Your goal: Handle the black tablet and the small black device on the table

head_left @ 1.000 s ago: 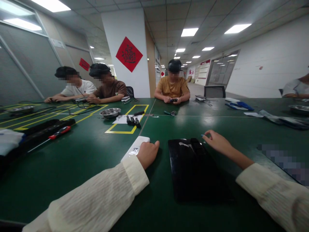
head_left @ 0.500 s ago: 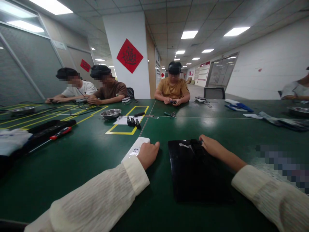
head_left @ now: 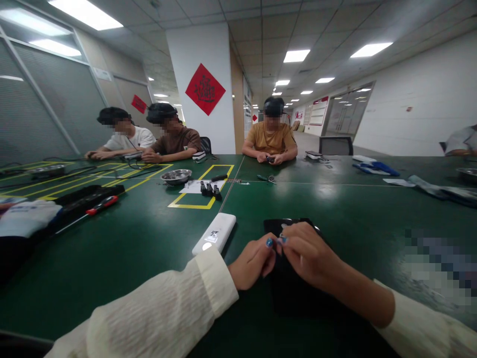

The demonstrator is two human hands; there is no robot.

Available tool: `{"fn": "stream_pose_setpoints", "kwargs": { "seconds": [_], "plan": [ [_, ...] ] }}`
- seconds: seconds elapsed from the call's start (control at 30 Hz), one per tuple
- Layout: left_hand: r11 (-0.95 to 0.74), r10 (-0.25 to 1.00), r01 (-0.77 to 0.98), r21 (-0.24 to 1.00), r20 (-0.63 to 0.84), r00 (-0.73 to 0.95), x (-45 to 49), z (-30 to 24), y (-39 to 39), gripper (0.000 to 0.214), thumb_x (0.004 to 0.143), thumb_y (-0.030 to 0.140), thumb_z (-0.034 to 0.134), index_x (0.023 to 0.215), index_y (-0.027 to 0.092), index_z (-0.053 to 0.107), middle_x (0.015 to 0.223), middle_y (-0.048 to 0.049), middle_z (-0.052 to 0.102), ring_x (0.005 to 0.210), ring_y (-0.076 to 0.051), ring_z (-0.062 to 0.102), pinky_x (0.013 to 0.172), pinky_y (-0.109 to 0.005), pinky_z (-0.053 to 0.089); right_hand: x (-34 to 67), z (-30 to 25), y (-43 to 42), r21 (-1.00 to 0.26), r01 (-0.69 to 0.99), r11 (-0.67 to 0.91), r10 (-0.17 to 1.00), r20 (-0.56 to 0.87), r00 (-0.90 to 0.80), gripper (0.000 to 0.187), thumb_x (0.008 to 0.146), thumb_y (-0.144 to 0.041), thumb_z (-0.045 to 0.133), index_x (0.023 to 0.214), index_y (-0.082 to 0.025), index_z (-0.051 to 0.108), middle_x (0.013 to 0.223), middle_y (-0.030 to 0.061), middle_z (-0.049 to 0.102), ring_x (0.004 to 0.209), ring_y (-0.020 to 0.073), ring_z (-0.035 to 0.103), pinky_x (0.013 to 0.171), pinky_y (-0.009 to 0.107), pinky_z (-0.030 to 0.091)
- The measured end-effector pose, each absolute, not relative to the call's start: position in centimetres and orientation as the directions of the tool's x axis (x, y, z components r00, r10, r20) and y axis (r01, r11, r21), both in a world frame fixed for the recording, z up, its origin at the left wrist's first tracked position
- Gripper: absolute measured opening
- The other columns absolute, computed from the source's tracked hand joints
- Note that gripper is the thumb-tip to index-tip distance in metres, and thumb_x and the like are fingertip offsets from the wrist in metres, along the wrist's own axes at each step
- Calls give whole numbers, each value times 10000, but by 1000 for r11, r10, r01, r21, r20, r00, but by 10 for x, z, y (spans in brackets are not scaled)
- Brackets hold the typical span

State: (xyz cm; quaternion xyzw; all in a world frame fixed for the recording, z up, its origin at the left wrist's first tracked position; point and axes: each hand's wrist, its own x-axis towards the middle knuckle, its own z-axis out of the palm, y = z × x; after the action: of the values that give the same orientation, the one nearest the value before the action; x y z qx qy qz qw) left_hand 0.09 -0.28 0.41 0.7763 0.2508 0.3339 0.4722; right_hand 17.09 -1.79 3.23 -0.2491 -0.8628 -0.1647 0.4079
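Note:
My left hand (head_left: 253,262) and my right hand (head_left: 311,251) meet fingertip to fingertip over a glossy black flat item (head_left: 292,298), which lies on the green table. Both hands are closed in a pinch. Whatever sits between the fingers is hidden or too small to name. Part of the black item's far edge shows behind my right hand, and the hands cover much of its upper half. Left of my left hand lies a white rounded device (head_left: 220,229) with a printed label, apart from the fingers and partly behind my cream sleeve.
Farther off are a metal bowl (head_left: 176,177), several black cylindrical parts (head_left: 210,191) on white paper and a green-handled tool (head_left: 266,178). A red screwdriver (head_left: 102,205) lies by a black case (head_left: 87,199) at left. Co-workers (head_left: 271,136) sit around the table (head_left: 156,238).
My left hand has come away from beside the white device, moving right. My right hand has moved left from the black item's far right edge, and the two hands now meet.

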Motion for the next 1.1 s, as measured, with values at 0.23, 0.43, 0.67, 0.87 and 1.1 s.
{"fn": "stream_pose_setpoints", "kwargs": {
  "seconds": [0.23, 0.43, 0.67, 0.87, 1.1],
  "plan": [
    [-429, 793, 169, 888, 280, 542, -1, 11, -4, 454, 918, 439, 171, 584, 205, 370, 484, 28, 386, 505, -120, 378, 562, -264, 371, 157, 15, -18, 225, 526, 820, 220, 725, -653, 156, 884, -75, 395, 1008, -93, 489, 868, 89, 613, 726, 166, 494, 648, 304, 389],
    [-414, 772, 143, 899, 263, 579, 0, 12, 1, 380, 901, 392, 249, 605, 189, 373, 570, 31, 371, 565, -113, 361, 579, -261, 339, 157, 14, -22, 227, 598, 769, 287, 713, -640, 187, 908, -93, 359, 1024, -110, 506, 902, 79, 623, 743, 166, 511, 666, 304, 381],
    [-285, 817, 6, 959, 240, 524, 1, 5, 7, 346, 853, 444, 365, 622, 187, 342, 569, 57, 319, 526, -83, 292, 497, -230, 263, 159, 20, -23, 262, 642, 721, 322, 693, -645, 234, 895, -100, 369, 1072, -123, 520, 889, 70, 622, 771, 167, 526, 706, 315, 389],
    [-219, 840, -92, 971, 236, 488, 0, 1, 13, 241, 820, 365, 383, 664, 181, 390, 499, 80, 280, 451, -69, 235, 467, -231, 183, 183, 45, -19, 169, 898, 406, 530, 757, -382, 495, 817, -238, 494, 1300, -157, 423, 1127, 138, 548, 930, 269, 505, 745, 400, 402],
    [-202, 883, -65, 977, 210, 421, -2, 5, 15, 161, 759, 306, 339, 646, 195, 362, 462, 81, 288, 430, -77, 232, 474, -240, 199, 213, 47, -2, -30, 880, 474, 756, 527, -389, 364, 771, -391, 541, 1081, -212, 607, 1069, 82, 565, 911, 224, 529, 761, 364, 469]
  ]
}}
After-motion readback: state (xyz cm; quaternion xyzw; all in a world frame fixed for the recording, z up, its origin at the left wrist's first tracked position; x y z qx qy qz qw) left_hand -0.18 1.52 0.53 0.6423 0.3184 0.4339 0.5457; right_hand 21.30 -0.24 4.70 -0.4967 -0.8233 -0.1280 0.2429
